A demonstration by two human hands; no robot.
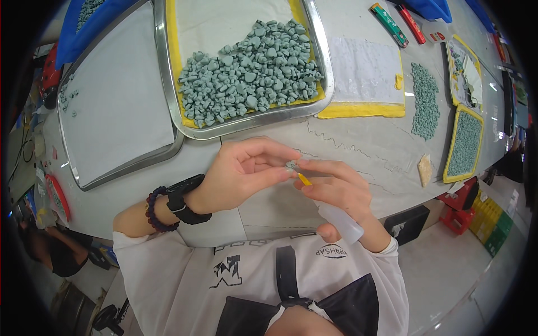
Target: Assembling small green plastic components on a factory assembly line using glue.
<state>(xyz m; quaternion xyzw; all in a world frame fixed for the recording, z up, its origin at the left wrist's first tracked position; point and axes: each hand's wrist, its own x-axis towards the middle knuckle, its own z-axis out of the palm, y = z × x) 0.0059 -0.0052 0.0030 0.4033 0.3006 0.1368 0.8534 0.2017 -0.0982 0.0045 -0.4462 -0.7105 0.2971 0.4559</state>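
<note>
My left hand (pixel 238 173), with a dark watch and a beaded bracelet on its wrist, pinches a tiny grey-green piece (pixel 291 164) between thumb and fingertips. In my right hand (pixel 342 187) is a translucent white squeeze bottle (pixel 343 223) with a yellow nozzle (pixel 304 179). The nozzle's thin tip points at the small piece, close to it or touching; I cannot tell which. Beyond both hands stands a metal tray (pixel 258 131) lined with yellow-edged white cloth, holding a heap of grey-green pieces (pixel 252 73).
A second tray (pixel 120 101), covered in white, lies at the left with several small bits. Toward the right are a yellow-edged pad (pixel 364 73), a loose pile of green bits (pixel 425 101) and a yellow-rimmed tray (pixel 446 168) of similar bits. A blue bin (pixel 70 39) occupies the upper left.
</note>
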